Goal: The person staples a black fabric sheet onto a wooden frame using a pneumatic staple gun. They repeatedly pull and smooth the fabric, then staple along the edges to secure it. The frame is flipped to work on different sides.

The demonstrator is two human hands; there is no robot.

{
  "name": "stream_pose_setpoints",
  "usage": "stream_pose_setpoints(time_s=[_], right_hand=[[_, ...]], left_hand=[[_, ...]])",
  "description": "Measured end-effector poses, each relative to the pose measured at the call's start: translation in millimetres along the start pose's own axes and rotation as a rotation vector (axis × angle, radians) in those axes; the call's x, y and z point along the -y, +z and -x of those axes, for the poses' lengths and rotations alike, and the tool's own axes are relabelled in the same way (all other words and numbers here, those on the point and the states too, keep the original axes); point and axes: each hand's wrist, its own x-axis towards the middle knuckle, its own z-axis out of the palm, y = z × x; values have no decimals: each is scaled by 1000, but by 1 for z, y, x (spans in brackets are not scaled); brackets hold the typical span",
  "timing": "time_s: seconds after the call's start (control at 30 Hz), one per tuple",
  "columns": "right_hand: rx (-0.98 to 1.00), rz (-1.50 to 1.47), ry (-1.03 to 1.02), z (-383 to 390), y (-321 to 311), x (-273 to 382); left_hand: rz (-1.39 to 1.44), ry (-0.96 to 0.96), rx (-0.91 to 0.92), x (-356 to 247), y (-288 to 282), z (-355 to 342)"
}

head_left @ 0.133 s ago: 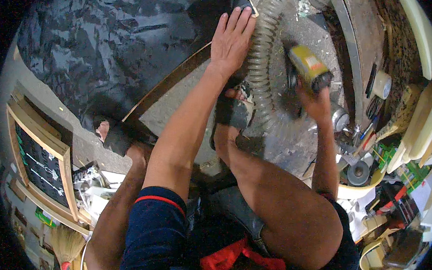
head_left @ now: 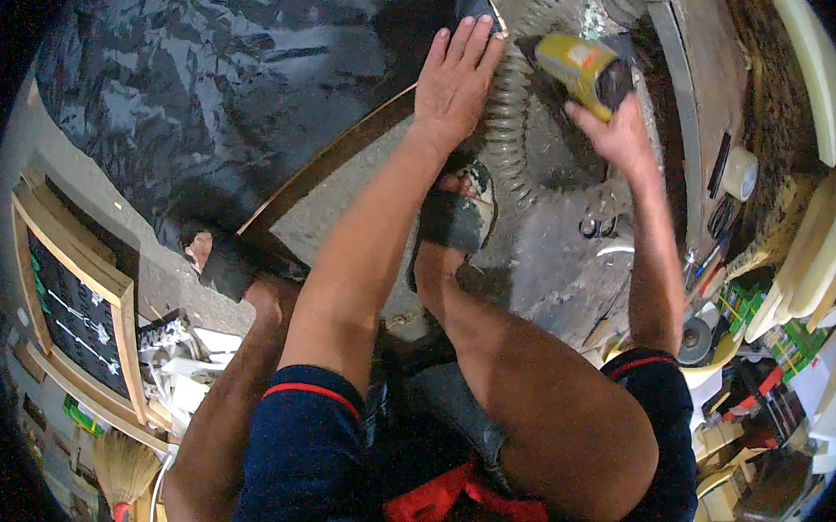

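My left hand [head_left: 455, 83] lies flat on the near right edge of a large panel, by its corner, with the fingers stretched out. Glossy, wrinkled black sheeting [head_left: 247, 88] covers the panel, and a thin wooden edge [head_left: 333, 155] shows along its side. To the right of that corner, my right hand [head_left: 620, 135] grips what looks like a yellow and black air stapler [head_left: 573, 68], slightly smeared by motion. The tool is held apart from the panel, over the floor. A clear coiled hose [head_left: 508, 123] runs between my two hands; its join to the tool is hidden.
My sandalled feet [head_left: 460, 206] stand beside the panel. On the right lie scissors [head_left: 597, 226], a tape roll [head_left: 741, 175], a grinding disc [head_left: 696, 337] and pale curved foam strips [head_left: 827, 219]. At left are a wood-framed blackboard [head_left: 75, 307] and a straw broom [head_left: 125, 468].
My right hand has swung the stapler up and left, toward the panel's corner, and the coiled hose has shifted with it. Scissors on the floor have come into view. My left hand barely moved.
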Motion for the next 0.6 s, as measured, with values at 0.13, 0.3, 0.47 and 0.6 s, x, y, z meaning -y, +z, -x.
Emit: stream_pose_setpoints(time_s=[0.13, 0.3, 0.47, 0.6], right_hand=[[96, 16, -125, -44, 0, 0], [179, -1, -35, -51, 2, 5], [215, 100, -13, -60, 5, 10], [214, 35, -45, -57, 0, 10]], left_hand=[[11, -8, -29, 6, 1, -2], [20, -2, -76, 6, 2, 0], [-26, 31, -73, 8, 0, 0], [22, 27, -87, 8, 0, -2]])
